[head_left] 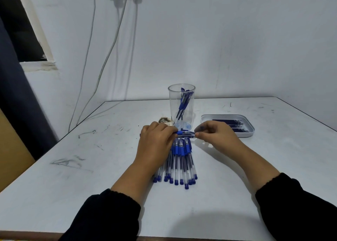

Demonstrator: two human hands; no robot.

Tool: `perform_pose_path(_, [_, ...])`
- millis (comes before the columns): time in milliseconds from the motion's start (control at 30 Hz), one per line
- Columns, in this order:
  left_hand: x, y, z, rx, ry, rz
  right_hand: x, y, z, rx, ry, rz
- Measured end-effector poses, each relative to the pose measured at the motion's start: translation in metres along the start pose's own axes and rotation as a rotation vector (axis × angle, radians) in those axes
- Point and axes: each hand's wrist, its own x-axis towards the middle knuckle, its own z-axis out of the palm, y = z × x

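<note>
A person in black sleeves sits at a scuffed white worktop, seen from a camera on their head. Both hands meet at the middle of the view, holding one pen crosswise between them, just above the worktop. The left hand has its fingers curled round the end with the blue rubber grip, and the right hand pinches the other end between thumb and fingertips. Whether the pen is whole or in two parts cannot be told, as the fingers hide its ends. Right below it lies a pile of matching pens, side by side, their blue end plugs pointing toward the person. Behind the hands stands a tall clear cup with a few pens leaning inside. To the right, a shallow pale tray holds dark refills. The pen looks very light and stiff, with a smooth clear plastic barrel that would likely slip or roll between the fingers. The rubber grip seems the surest place to hold it, with a light pinch. Hard bending could probably crack the thin barrel.
</note>
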Motion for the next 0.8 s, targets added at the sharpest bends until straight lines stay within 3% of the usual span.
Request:
perform_pose_path(133, [-0.0013,0.0031,-0.0001,-0.037,-0.041,0.066,-0.0007,-0.0022,0.0012,0.013,-0.019,-0.001])
perform_pose_path(633, [0.0025,0.0048,-0.0052,-0.016,0.033,-0.070,-0.0040,-0.0059,0.0015,0.254,-0.028,-0.022])
perform_pose_path(800, [0.0011,0.0035,-0.0044,-0.009,0.079,-0.028,-0.0045,-0.0039,0.0022,0.290,-0.057,-0.019])
